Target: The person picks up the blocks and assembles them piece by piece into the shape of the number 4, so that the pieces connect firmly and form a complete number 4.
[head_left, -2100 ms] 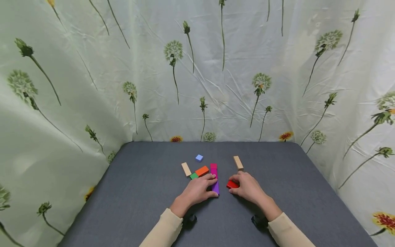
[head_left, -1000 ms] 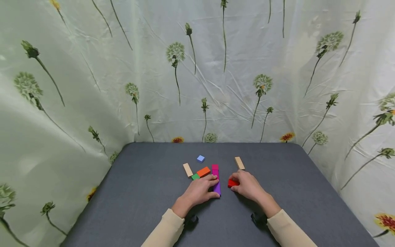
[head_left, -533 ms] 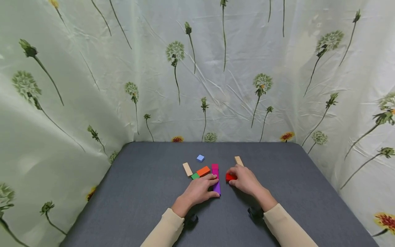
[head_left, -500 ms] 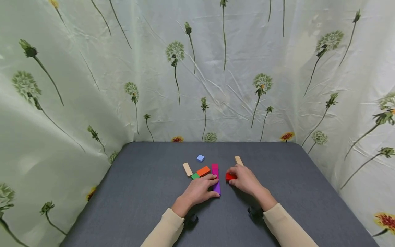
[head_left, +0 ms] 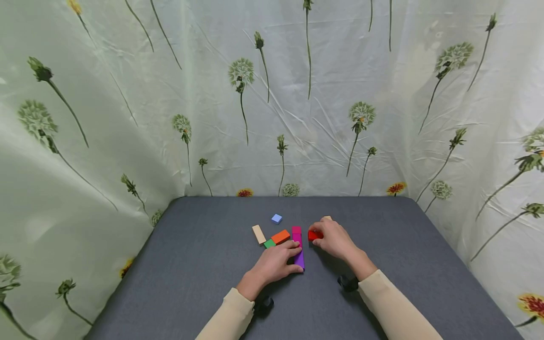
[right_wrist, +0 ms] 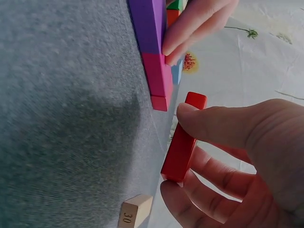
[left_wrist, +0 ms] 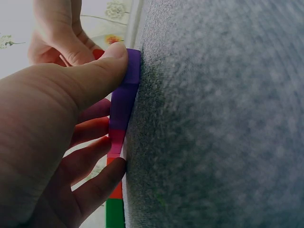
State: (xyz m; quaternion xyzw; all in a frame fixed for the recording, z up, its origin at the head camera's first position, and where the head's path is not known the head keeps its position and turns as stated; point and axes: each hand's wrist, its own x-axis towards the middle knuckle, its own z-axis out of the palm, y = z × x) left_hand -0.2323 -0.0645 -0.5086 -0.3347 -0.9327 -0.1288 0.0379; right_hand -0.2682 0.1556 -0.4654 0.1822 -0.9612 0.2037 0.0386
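On your dark grey fabric-covered worktop (head_left: pixel 178 264), L hand (head_left: pixel 276 261) has fingers spread, touching the row: the long purple rectangular block (head_left: pixel 300 260) w/ the pink rectangular block (right_wrist: pixel 156 73) at its far end. R hand (head_left: pixel 333 237) fingers pinch the glossy red rectangular block (right_wrist: pixel 180 152). Chg: since a sec ago you've shifted red farther out; it's now near pink, apart. Prob. means it's approx. lvl w/ the row's far end.
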